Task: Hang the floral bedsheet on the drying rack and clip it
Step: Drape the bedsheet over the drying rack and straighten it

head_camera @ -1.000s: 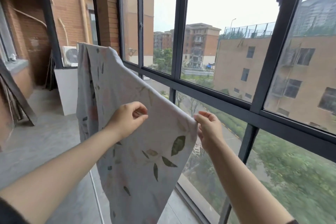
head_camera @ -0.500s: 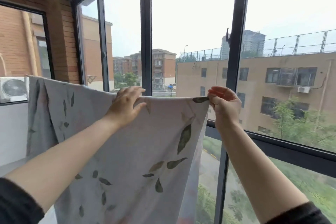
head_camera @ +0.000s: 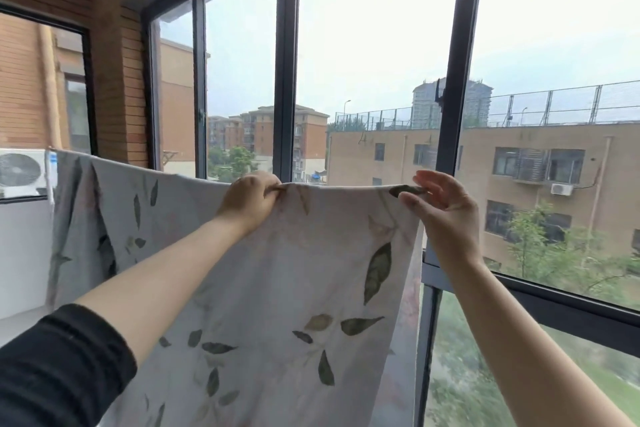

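The bedsheet (head_camera: 277, 288) hangs spread in front of the window (head_camera: 374, 45), its top edge pulled level. The left hand (head_camera: 251, 201) grips that edge with curled fingers. The right hand (head_camera: 446, 215) pinches the top corner between thumb and forefinger, the other fingers splayed. An air conditioner (head_camera: 20, 172) sits beyond the sheet's far end.

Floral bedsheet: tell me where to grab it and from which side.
Take the floral bedsheet by its top edge, coming from the near side with fingers over the top. That edge runs taut and nearly level, while everything below hangs loose. The left hand grips it mid-span and the right hand pinches the right corner; that spread hold should keep the edge straight for hanging.
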`<control>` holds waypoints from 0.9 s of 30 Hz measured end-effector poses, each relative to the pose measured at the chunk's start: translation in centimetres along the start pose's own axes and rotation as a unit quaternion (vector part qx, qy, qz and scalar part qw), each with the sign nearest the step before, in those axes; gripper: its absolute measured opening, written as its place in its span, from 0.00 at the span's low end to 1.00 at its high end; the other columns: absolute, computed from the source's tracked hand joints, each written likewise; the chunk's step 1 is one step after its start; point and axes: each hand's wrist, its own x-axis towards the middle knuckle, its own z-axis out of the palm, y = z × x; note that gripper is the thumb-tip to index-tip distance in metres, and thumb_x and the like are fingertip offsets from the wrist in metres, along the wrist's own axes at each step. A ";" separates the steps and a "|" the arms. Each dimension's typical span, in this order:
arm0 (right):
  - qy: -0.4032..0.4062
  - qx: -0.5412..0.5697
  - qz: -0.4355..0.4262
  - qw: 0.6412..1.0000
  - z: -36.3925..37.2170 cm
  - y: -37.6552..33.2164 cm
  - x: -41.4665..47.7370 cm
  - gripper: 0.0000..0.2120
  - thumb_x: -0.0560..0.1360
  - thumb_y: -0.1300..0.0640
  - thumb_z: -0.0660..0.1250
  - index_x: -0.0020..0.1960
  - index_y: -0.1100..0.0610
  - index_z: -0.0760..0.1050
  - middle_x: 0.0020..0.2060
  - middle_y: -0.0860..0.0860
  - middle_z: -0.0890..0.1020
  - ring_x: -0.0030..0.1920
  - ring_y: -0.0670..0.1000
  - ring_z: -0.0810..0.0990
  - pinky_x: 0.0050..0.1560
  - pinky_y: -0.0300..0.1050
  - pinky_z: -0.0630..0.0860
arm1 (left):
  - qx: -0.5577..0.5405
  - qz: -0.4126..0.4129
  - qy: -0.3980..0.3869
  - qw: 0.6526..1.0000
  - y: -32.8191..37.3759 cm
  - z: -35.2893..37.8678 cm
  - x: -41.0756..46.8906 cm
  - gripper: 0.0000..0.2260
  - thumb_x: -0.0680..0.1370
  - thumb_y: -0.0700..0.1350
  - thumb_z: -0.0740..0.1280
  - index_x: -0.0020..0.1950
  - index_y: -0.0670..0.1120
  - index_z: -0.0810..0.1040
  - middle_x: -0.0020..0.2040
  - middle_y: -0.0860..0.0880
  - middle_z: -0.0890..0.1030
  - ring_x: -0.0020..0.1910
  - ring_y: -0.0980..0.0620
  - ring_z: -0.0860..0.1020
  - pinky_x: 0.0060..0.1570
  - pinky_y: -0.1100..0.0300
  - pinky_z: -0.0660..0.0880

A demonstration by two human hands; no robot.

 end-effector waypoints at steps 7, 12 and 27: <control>-0.121 -0.199 0.071 0.970 0.3 3.9 -3.0 0.07 0.65 0.65 0.74 0.40 0.54 0.85 0.35 0.51 0.85 0.37 0.45 0.79 0.38 0.38 0.75 | 0.032 0.017 -0.016 0.999 0.1 0.4 -1.7 0.05 0.75 0.38 0.66 0.45 0.41 0.82 0.45 0.43 0.82 0.49 0.41 0.79 0.51 0.51 0.74; -0.109 -0.269 -0.065 0.955 -0.7 -1.0 -0.3 0.02 0.68 0.61 0.77 0.40 0.59 0.85 0.33 0.52 0.83 0.31 0.42 0.75 0.32 0.32 0.70 | 0.008 0.010 0.012 1.000 0.5 0.5 -1.9 0.04 0.75 0.37 0.67 0.45 0.42 0.82 0.44 0.43 0.81 0.48 0.40 0.78 0.51 0.49 0.74; -0.098 -0.177 -0.026 0.979 -1.8 -4.3 -1.0 0.24 0.68 0.62 0.77 0.62 0.50 0.78 0.43 0.47 0.82 0.41 0.41 0.80 0.40 0.29 0.75 | 0.001 0.061 -0.011 0.998 5.3 -0.6 -3.7 0.28 0.77 0.49 0.68 0.75 0.45 0.65 0.68 0.46 0.74 0.67 0.43 0.66 0.66 0.52 0.62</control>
